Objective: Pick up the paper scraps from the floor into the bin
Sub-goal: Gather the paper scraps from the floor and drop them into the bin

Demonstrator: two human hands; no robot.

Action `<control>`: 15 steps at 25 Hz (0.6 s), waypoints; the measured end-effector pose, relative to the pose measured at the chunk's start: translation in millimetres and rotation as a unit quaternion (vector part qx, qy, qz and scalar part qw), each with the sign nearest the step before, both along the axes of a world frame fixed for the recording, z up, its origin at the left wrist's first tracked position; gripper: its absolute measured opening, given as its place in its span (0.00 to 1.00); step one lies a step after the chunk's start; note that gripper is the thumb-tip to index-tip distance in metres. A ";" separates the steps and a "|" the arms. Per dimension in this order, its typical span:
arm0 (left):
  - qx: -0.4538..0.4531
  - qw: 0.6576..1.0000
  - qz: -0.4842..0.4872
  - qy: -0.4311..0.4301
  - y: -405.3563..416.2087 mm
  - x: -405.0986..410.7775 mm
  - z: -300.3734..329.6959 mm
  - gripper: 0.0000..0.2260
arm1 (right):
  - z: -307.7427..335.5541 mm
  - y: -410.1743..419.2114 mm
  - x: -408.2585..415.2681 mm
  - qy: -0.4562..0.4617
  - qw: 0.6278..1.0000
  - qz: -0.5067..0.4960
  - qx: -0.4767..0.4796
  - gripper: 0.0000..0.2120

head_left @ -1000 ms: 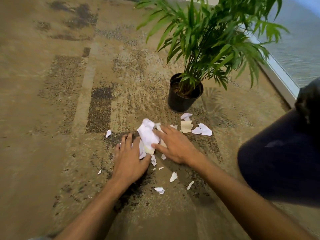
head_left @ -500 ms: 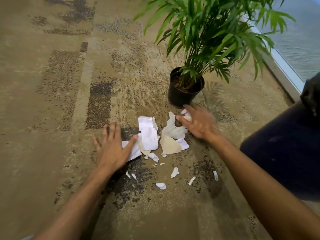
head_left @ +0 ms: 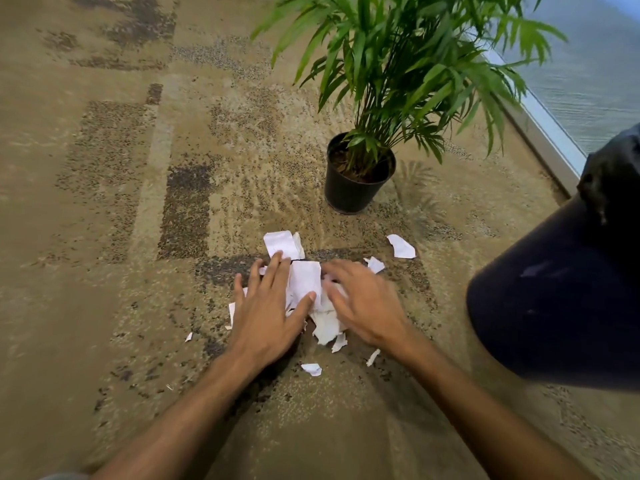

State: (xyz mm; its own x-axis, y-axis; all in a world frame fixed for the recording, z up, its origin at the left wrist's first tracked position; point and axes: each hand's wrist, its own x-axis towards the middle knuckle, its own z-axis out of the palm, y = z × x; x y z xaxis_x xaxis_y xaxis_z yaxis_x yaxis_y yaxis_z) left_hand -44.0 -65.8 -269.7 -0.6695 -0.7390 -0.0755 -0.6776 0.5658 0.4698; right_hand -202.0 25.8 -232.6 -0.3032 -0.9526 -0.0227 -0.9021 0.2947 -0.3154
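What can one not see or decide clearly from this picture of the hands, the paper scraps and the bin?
- Bin, head view: cut off by the right edge; its opening and contents do not show.
- Right hand: motion blur smears the fingers, so any grip is unclear.
- Paper pile: partly covered by both hands; the left hand lies flat on it.
- Plant: top cut off by the upper edge.

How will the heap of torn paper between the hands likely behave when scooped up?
The paper heap looks thin and creased, so probably floppy and light. It is loose torn pieces, so some will likely slip out between the left hand and right hand, as the small scraps lying nearby suggest.
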 end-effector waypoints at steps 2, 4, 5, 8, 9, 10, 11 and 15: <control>-0.028 0.999 0.029 -0.006 -6.6 0.1 1.3 0.37 | 8.6 4.3 -27.3 -0.009 0.996 -0.073 -0.044 0.20; -0.029 0.998 0.052 -0.017 -15.7 2.2 -0.8 0.38 | 9.4 7.5 -55.8 -0.063 0.989 -0.119 -0.062 0.20; -0.022 0.998 0.060 -0.022 -20.2 3.2 -3.1 0.39 | 7.2 8.2 -64.7 -0.085 0.987 -0.121 -0.067 0.21; -0.009 0.997 0.073 -0.025 -27.6 2.6 -8.2 0.39 | 6.2 7.4 -59.4 -0.162 0.982 -0.078 -0.052 0.21; -0.005 0.997 0.069 -0.028 -28.0 1.6 -9.2 0.40 | 7.6 6.1 -52.2 -0.177 0.982 -0.061 -0.031 0.21; -0.001 0.998 0.060 -0.034 -27.6 0.8 -10.5 0.40 | 8.3 5.2 -47.1 -0.170 0.984 -0.053 -0.009 0.22; 0.000 0.998 0.048 -0.040 -26.4 0.7 -11.8 0.41 | 9.6 4.5 -44.9 -0.143 0.988 -0.057 0.009 0.23; 0.000 0.998 0.005 -0.055 -15.7 1.2 -13.0 0.41 | 10.2 6.2 -76.3 0.046 0.989 -0.144 0.006 0.23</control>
State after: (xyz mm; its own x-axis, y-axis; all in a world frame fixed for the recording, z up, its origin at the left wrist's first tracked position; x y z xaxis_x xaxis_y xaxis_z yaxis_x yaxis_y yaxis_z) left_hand -42.8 -81.5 -282.7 -0.6495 -0.7459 -0.1476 -0.7307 0.5586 0.3925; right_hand -278.3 32.0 -222.4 -0.5625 -0.8268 0.0059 -0.8052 0.5462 -0.2311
